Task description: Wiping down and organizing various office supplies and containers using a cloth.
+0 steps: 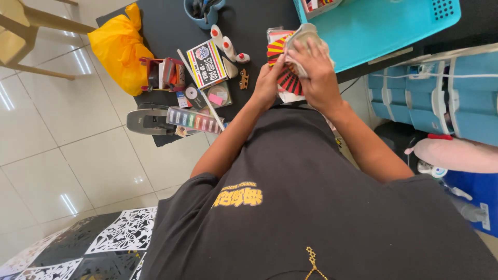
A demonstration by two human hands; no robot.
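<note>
Black table [259, 21] cluttered, glossy tile floor [67, 150]; both hands [298, 72] clamped on striped paper [285, 80].

Two hands are counted at the desk [259, 21], the left hand [270, 83] and the right hand [314, 72]. One red, yellow and black striped card [282, 62] is seen between them. Two white glue bottles [223, 44] with red tips are counted, beside one small boxed pack [206, 63]. One yellow bag [120, 49], one blue cup [203, 13], one turquoise basket [384, 26], one clear case of coloured pieces [194, 120] and one grey stapler-like tool [148, 122] are counted.
</note>
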